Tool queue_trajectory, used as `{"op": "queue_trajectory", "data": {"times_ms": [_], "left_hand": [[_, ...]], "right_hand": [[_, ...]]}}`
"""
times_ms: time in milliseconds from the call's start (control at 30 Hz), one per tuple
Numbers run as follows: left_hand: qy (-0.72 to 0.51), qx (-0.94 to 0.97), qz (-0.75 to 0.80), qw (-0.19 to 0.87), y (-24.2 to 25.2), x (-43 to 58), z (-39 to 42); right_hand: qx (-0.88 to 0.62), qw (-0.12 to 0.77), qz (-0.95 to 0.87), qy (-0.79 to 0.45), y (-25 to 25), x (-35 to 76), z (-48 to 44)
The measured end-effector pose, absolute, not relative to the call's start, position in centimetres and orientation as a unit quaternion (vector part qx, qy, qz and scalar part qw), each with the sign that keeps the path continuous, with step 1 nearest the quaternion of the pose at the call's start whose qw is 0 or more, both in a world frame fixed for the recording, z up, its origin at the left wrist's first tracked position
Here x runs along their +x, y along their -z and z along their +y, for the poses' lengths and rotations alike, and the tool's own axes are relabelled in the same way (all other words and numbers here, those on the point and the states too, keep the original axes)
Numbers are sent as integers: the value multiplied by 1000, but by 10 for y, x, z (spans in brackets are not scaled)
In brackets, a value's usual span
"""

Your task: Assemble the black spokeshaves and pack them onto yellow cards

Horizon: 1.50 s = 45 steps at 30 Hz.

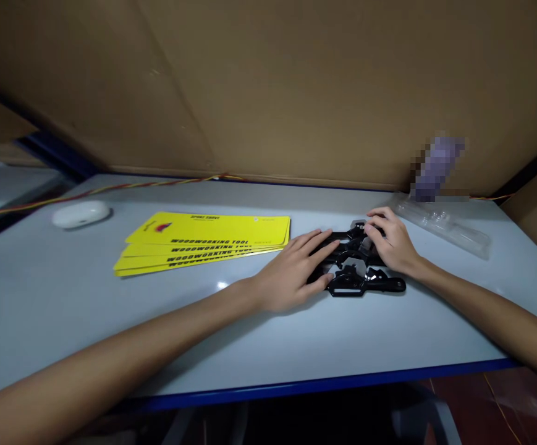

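Several black metal spokeshaves lie close together in a stack of rows on the table, right of centre. The nearest spokeshave (354, 283) shows its grey blade and its right handle. My left hand (291, 269) lies palm down over the left handles, fingers spread and touching them. At the far end of the group, my right hand (391, 241) has bent fingers and thumb around the right part of the farthest spokeshave (358, 227); that handle is hidden under the hand. Left of my left hand, yellow cards (212, 230) printed "WOODWORKING TOOL" are fanned out.
A clear plastic blister tray (444, 224) lies at the back right, beside a blurred purple object (437, 168). At the left is a white rounded case (81, 214). A twisted red and yellow wire (157, 183) runs along the back, before a cardboard wall (268, 93).
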<state>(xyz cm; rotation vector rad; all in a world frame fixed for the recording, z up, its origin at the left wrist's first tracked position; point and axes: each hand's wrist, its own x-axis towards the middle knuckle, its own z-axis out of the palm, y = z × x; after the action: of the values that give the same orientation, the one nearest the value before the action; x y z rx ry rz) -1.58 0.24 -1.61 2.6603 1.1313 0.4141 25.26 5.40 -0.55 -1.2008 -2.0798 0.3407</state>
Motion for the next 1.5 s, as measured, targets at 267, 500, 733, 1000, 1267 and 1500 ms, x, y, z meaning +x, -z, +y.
{"op": "queue_trajectory", "data": {"times_ms": [267,500,733,1000,1267,1500], "left_hand": [[-149,905,385,107,18,-16,3],[-161,904,380,112,18,-15,3],[-153,905,381,111,15,-14,2],[-151,907,379,108,14,-14,2],[-161,905,377,116,17,-15,2],[-161,905,376,114,17,-14,2]], "right_hand": [[-493,306,-807,-111,6,250,53],[-435,304,-838,-127,3,254,50],[-433,288,-844,-132,1,255,48],[-492,312,-807,-99,5,249,49],[-482,341,-798,-119,4,250,49],[-483,351,-795,-112,5,251,53]]}}
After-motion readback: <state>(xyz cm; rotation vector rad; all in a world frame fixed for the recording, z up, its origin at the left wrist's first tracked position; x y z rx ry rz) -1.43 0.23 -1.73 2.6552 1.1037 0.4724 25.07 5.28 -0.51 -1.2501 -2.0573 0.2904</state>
